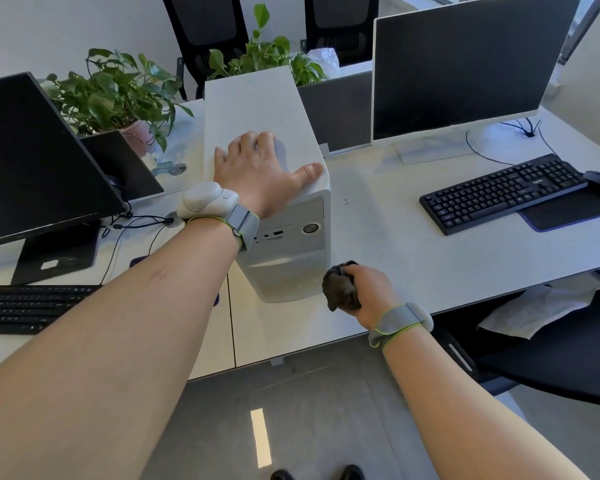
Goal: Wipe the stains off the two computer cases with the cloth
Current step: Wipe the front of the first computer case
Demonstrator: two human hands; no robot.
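Head view: The white computer case [262,109] stands upright on the white desk [395,244], at centre frame toward 12 o'clock. The left hand [257,174] lies flat on the case top near its front edge, fingers spread, thumb extended toward 3 o'clock. The right hand [369,291], at 5 o'clock from the case, is closed in a fist around the crumpled dark cloth [340,289], just beside the case's lower front corner. A black keyboard [503,192] lies at 3 o'clock, below a white-framed monitor [465,64]. Only one case is visible.
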